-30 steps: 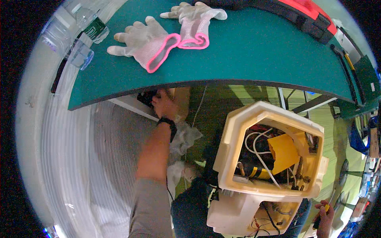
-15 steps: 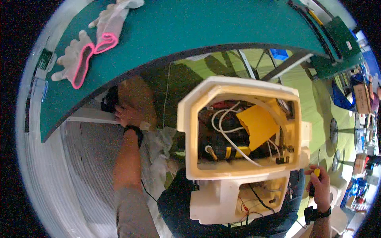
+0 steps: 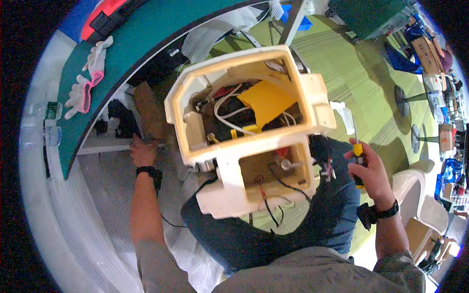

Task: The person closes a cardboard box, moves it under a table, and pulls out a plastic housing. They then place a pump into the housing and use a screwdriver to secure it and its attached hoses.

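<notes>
A screwdriver (image 3: 359,152) with a yellow and black handle is gripped in my right hand (image 3: 372,171), its thin shaft pointing up. My left hand (image 3: 143,152) reaches under the table, fingers apart, beside a brown cardboard box (image 3: 148,110) and a black object (image 3: 124,119) on a pale shelf (image 3: 105,148). Its fingertips are dim, and I cannot tell whether they touch either one. Over my lap stands a cream plastic housing (image 3: 320,102) with two openings. Inside lie white cables (image 3: 221,106), a yellow sheet-like piece (image 3: 270,103) and dark parts; thin red and black wires (image 3: 266,200) hang from the lower opening.
Two white gloves with pink cuffs (image 3: 87,95) lie on the green tabletop (image 3: 146,24), near a red and black case (image 3: 105,19). Clear plastic wrap (image 3: 188,249) spreads beside my left leg. A white chair (image 3: 422,195) stands at the right, with stools and boxes beyond.
My view has swung, so the housing appears further left and higher. The screwdriver is still in my right hand, now raised beside the housing. My left hand remains by the cardboard box.
</notes>
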`<state>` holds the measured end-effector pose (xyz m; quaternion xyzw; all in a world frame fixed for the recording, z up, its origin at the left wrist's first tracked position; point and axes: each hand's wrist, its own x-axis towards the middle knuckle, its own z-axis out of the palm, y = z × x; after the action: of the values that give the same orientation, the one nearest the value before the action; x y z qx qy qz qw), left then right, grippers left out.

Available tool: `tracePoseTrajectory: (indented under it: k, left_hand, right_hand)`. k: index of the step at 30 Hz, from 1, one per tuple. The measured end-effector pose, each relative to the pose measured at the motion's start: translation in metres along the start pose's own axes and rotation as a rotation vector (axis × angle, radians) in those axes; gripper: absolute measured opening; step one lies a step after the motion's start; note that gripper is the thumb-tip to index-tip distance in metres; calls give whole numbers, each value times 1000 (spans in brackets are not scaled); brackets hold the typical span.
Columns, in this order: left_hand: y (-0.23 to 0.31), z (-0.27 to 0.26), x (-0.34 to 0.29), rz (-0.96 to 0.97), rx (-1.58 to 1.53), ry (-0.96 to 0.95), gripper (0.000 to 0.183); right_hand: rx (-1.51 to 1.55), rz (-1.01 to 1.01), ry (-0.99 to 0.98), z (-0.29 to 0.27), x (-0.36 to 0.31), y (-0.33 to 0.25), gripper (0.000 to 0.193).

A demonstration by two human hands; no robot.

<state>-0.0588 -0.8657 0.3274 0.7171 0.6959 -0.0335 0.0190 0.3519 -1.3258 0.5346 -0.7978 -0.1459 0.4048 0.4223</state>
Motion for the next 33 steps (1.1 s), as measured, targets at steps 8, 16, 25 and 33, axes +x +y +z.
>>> tracePoseTrajectory:
  k: [8, 16, 25, 33]
  left_hand:
    - [-38, -50, -69, 283, -334, 208, 78]
    - [71, -139, -267, 578, -635, 116, 55]
    - [68, -101, -301, 546, -705, 53, 60]
    - [-47, -74, -222, 46, -933, 175, 51]
  right_hand:
    - [185, 11, -58, 13, 4, 41, 33]
    - [419, -69, -212, 22, -7, 87, 46]
    - [413, 10, -177, 25, -8, 105, 46]
    - [297, 46, -119, 32, 0, 83, 40]
